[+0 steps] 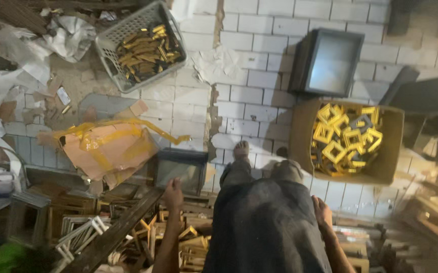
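Observation:
I look down at my lap and dark trousers [264, 227]; one bare foot [240, 149] rests on the white tiled floor. My left hand [173, 192] reaches forward to the near edge of a small dark framed glass panel [181, 169] and touches it. Whether the fingers grip the panel is unclear. Just below that hand lies a heap of small wooden and gold picture frames [143, 232]. My right hand [322, 210] rests beside my right thigh, fingers loosely down, holding nothing I can see.
A cardboard box [393, 151] of yellow frames stands at the right, with a dark framed panel [327, 63] behind it. A grey plastic basket [108, 45] with gold strips is at top left. Taped brown cardboard [107, 149] and crumpled paper [72, 35] litter the left. A dark wooden bar [112, 235] lies diagonally.

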